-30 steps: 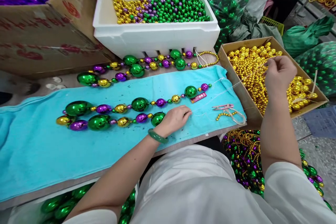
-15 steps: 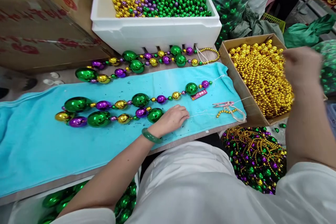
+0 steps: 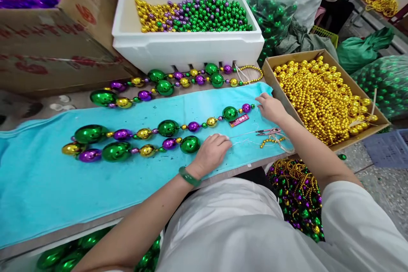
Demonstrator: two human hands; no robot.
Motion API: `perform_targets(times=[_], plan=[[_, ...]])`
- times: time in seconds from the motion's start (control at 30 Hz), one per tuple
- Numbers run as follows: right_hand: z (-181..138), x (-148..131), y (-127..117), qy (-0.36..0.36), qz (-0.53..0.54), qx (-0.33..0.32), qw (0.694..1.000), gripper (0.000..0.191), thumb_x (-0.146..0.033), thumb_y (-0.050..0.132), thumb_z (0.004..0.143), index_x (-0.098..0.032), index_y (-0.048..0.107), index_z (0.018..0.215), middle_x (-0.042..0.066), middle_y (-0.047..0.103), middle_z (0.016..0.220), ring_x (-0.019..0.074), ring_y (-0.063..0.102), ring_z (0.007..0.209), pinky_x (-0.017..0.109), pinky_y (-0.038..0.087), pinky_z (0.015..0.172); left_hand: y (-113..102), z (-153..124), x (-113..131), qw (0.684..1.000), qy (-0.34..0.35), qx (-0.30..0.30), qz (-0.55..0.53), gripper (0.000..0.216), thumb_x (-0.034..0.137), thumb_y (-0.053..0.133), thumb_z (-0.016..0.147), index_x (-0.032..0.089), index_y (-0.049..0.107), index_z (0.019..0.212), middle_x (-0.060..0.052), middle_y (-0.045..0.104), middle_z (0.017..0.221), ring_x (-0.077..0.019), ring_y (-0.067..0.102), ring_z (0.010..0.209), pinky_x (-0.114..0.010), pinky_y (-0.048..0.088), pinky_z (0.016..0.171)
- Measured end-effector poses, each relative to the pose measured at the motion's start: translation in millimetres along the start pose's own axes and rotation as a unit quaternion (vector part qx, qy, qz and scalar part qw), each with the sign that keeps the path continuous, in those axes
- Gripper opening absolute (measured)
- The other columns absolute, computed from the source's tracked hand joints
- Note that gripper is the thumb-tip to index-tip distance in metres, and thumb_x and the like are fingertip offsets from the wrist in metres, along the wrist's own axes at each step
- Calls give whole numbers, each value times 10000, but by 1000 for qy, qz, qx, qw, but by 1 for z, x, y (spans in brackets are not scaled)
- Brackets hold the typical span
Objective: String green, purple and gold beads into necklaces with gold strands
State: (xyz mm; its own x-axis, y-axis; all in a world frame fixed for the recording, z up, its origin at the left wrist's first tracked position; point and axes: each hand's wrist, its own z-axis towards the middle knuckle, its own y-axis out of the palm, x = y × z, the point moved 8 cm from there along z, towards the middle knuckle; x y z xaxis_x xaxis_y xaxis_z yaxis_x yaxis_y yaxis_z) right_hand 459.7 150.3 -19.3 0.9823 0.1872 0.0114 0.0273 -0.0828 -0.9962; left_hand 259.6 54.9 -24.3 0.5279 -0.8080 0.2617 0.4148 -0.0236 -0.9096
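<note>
a: on the turquoise towel [image 3: 95,178], your left hand [image 3: 212,151] is lying curled at the near end of the bead strand [image 3: 165,128]; whether it is gripping, i cannot tell. your right hand [image 3: 270,108] is pinching the far end.
b: you're risking beads sliding off if either end is slipping loose.

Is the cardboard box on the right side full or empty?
Full: the cardboard box holds gold bead strands heaped up to its rim.

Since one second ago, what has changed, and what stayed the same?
The right hand left the box of gold beads and came down leftward to the towel, at the purple end of the upper strand. The left hand stayed beside the green end bead; both strands lie as before.
</note>
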Motion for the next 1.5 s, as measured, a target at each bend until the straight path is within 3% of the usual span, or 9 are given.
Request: perform_targets(times=[0.17, 0.33, 0.53, 0.7, 0.83, 1.0, 1.13, 1.3, 1.5], plan=[[26, 10, 15, 44, 35, -57, 997, 307, -239, 403, 899, -165, 653, 1061, 132, 629, 1122, 240, 603, 948, 299, 405, 712, -13, 23, 6, 994, -66, 69, 46, 196, 250, 491, 915, 201, 673, 862, -54, 639, 928, -184, 498, 816, -310, 403, 726], [14, -3, 16, 51, 116, -74, 989, 260, -250, 463, 839, -170, 682, 954, 64, 689, 851, 186, 596, 774, 262, 372, 628, 4, 34, 20, 990, -118, 29, 78, 241, 229, 407, 946, 207, 641, 893, -29, 593, 709, -155, 522, 656, -298, 341, 584], [-12, -46, 34, 35, 371, -137, 918, 229, -327, 571, 732, -145, 696, 793, -6, 613, 642, 121, 503, 619, 230, 348, 572, 41, 45, 56, 998, -48, -7, 44, 263, 196, 349, 951, 153, 605, 909, -64, 621, 767, -174, 576, 723, -304, 379, 606], [-21, -62, 48, 58, 407, -217, 885, 86, -219, 601, 618, -151, 653, 616, -10, 588, 583, 117, 493, 602, 234, 368, 578, 53, 47, 68, 999, -18, -5, 30, 276, 189, 327, 959, 138, 598, 935, -91, 640, 846, -193, 580, 830, -324, 405, 696], [-26, -55, 50, 98, 472, -273, 832, 96, -238, 640, 569, -149, 641, 608, -15, 562, 546, 107, 460, 556, 242, 352, 551, 52, 46, 71, 999, 4, -12, 35, 275, 182, 321, 963, 125, 588, 930, -113, 647, 928, -207, 563, 935, -335, 394, 732], [-35, -57, 53, 101, 488, -345, 796, 111, -227, 655, 520, -140, 652, 588, -28, 533, 504, 94, 425, 534, 240, 332, 544, 54, 42, 73, 999, 21, -11, 33, 321, 187, 304, 975, 143, 598, 856, -87, 642, 834, -203, 524, 913, -333, 350, 668], [-37, -64, 55, 77, 474, -358, 801, 102, -234, 642, 530, -145, 644, 579, -36, 527, 512, 86, 410, 533, 234, 318, 538, 53, 36, 70, 999, 15, 1, 43, 279, 175, 343, 964, 147, 598, 855, -93, 646, 901, -205, 501, 919, -338, 331, 658], [-36, -66, 51, 52, 396, -340, 851, 99, -201, 574, 567, -147, 656, 557, -35, 513, 481, 93, 417, 534, 232, 314, 526, 50, 32, 68, 998, 25, 15, 50, 266, 164, 361, 958, 151, 599, 839, -74, 642, 866, -205, 499, 917, -342, 333, 665], [-33, -57, 41, 97, 357, -297, 880, 123, -203, 587, 566, -150, 695, 593, -13, 583, 525, 109, 468, 555, 236, 361, 542, 51, 29, 65, 997, 40, 35, 61, 246, 176, 388, 952, 171, 634, 946, -89, 626, 1109, -205, 497, 1003, -351, 362, 719]])
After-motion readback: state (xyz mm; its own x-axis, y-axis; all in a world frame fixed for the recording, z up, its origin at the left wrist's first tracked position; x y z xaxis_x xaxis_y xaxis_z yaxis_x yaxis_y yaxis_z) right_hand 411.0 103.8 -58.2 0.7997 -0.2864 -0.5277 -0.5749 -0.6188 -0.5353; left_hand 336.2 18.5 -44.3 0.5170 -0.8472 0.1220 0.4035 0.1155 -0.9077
